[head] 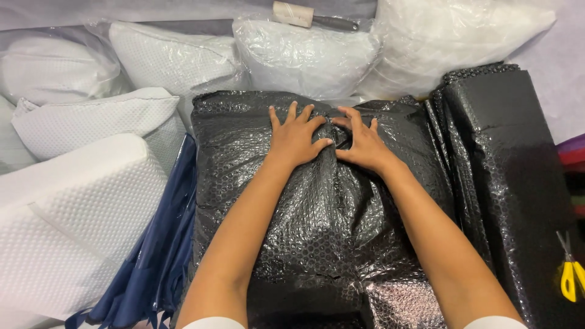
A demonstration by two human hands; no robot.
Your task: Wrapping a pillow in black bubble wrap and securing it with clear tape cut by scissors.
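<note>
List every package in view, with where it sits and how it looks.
Black bubble-wrap parcel: centre, bulging, under the left hand and right hand.
Second black parcel: right, long and boxy.
Clear-bagged white pillows: along the top.
No labels, signs or screens show.

Two bare forearms run up from the bottom edge, uncovered from wrist to above the elbow. White short sleeves show only as narrow hems at the bottom edge, one on each arm. The left hand (297, 139) and right hand (364, 144) carry no gloves, rings, watch or bracelets; fingernails are short and unpainted.
</note>
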